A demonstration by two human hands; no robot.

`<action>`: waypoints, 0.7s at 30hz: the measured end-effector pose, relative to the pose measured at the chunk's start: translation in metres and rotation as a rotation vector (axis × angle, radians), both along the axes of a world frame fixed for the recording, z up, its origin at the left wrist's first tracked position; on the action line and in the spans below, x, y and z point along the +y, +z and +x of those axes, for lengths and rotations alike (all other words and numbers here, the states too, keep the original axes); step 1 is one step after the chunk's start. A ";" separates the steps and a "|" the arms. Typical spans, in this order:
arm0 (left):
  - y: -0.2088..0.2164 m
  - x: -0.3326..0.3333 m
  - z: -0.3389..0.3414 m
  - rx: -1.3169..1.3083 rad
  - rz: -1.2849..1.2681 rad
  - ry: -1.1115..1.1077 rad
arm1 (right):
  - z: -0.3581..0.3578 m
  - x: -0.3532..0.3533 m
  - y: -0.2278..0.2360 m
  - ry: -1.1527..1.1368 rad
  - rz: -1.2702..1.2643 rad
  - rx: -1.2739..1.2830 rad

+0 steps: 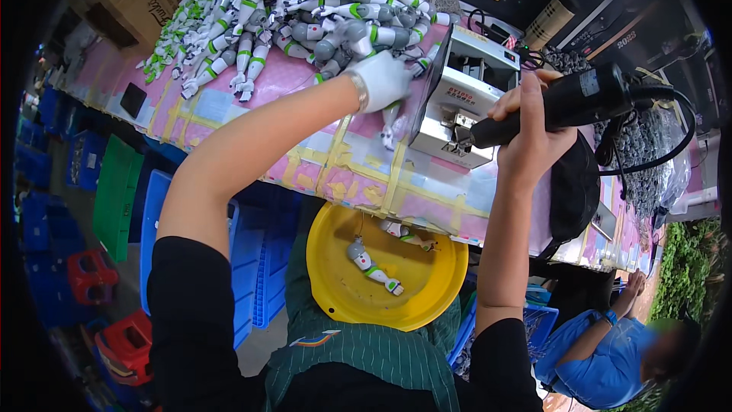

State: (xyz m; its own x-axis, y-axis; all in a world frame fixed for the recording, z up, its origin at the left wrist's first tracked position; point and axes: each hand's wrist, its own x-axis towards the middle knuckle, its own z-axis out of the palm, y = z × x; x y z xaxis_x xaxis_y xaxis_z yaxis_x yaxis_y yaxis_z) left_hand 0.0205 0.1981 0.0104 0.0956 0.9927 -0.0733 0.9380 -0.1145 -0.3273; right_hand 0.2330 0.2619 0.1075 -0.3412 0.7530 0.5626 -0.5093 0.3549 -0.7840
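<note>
My right hand (pixel 534 118) is wrapped round a black electric screwdriver (pixel 573 99), tilted with its tip at the front of a white and silver screw feeder box (pixel 456 99). A white glove covers my left hand (pixel 383 82), which is at the near edge of a big pile of white, grey and green toy arms (pixel 305 8). Motion smears its fingers, so I cannot tell whether they grip anything. One toy arm (pixel 389 126) shows just below that hand. On my lap, a yellow basin (pixel 324 290) holds a toy arm (pixel 371 265) and more toy parts partly under the table edge.
The pink, taped table (pixel 305 156) bears a dark phone (pixel 133 99) at the left. A black cable (pixel 686 118) loops from the screwdriver past a bag of grey parts (pixel 648 160). Blue crates (pixel 248 275) and red stools (pixel 126 347) stand at left. Another person (pixel 602 358) sits lower right.
</note>
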 end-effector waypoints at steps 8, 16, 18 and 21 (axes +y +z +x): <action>0.010 -0.090 0.016 -0.087 0.254 -0.098 | -0.004 -0.003 -0.001 -0.040 -0.002 -0.005; 0.013 -0.115 0.044 -0.543 0.187 0.157 | -0.014 -0.007 -0.020 -0.002 -0.077 -0.251; 0.008 -0.114 0.058 -0.582 0.190 0.074 | -0.011 -0.011 -0.031 -0.021 -0.082 -0.263; 0.012 -0.114 0.097 -0.491 0.235 0.024 | 0.003 -0.011 -0.027 -0.067 -0.049 -0.131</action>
